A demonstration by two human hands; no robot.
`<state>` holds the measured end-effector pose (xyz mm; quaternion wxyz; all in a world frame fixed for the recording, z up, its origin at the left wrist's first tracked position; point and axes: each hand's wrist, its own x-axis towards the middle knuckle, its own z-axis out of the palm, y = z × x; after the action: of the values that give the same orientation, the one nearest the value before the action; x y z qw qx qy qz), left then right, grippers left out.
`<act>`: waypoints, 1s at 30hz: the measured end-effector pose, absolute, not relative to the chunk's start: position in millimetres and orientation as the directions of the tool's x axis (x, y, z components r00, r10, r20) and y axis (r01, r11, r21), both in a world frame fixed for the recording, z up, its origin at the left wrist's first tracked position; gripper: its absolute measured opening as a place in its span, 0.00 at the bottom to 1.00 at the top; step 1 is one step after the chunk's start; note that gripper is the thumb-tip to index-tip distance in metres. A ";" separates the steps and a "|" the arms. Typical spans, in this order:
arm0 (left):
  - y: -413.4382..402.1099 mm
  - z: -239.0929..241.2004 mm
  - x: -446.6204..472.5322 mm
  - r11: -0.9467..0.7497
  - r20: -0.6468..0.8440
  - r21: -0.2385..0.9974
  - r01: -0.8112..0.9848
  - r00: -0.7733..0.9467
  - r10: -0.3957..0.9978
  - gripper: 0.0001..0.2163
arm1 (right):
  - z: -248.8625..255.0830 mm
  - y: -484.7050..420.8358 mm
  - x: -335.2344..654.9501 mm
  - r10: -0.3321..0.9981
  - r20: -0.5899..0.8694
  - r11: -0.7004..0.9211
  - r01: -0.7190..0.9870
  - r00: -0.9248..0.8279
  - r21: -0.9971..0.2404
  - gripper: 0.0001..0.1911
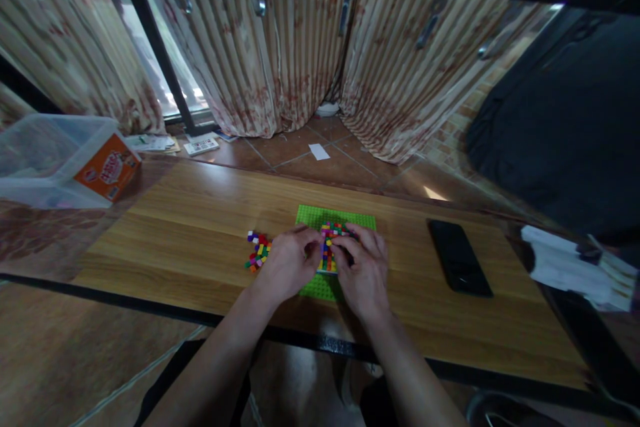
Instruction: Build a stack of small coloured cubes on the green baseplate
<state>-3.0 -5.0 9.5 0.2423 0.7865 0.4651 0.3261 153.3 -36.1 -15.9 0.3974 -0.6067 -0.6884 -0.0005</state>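
A block of small coloured cubes (328, 257) stands on a green studded baseplate (320, 289), partly covered by both hands. My left hand (293, 263) is at its left side, fingers curled and fingertips pressed together against the edge; what they pinch, if anything, is hidden. From the right, my right hand (365, 273) reaches over the block, its thumb and forefinger brought together at a small yellow cube (329, 241). Just left of my left hand lies a loose pile of cubes (260, 250) in red, yellow, green, white and other colours, partly behind that hand.
The wooden table (175, 240) has a dark front edge. A black phone (459, 257) lies to the right. A clear plastic bin (60, 147) with an orange label stands at the far left. White papers (575, 267) are beyond the right end. Striped curtains (300, 47) hang behind.
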 end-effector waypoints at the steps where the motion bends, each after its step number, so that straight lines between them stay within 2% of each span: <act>1: -5.1 9.8 -3.0 -0.457 0.286 0.677 0.577 0.365 0.886 0.09 | -16.1 -36.2 152.8 0.836 0.546 0.260 0.834 0.057 -0.486 0.06; 7: -5.7 9.9 -0.5 -0.457 0.264 0.677 0.577 0.389 0.883 0.12 | -14.9 -37.0 150.1 0.830 0.551 0.251 0.824 0.087 -0.508 0.06; 18: -5.8 11.0 -0.7 -0.390 0.241 0.767 0.510 0.334 0.911 0.11 | -14.6 -37.7 150.1 0.826 0.552 0.250 0.803 0.114 -0.540 0.06; 25: -6.7 10.1 0.5 -0.426 0.260 0.733 0.531 0.359 0.896 0.12 | -16.3 -38.3 150.0 0.827 0.554 0.253 0.816 0.096 -0.520 0.07; 30: -7.2 8.8 1.5 -0.432 0.255 0.708 0.559 0.367 0.894 0.12 | -13.3 -38.7 150.8 0.838 0.525 0.246 0.756 0.148 -0.607 0.06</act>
<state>1.5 -7.2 8.8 0.2633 0.7838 0.4636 0.3186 150.8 -38.7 -13.3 0.4464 -0.6123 -0.6509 0.0461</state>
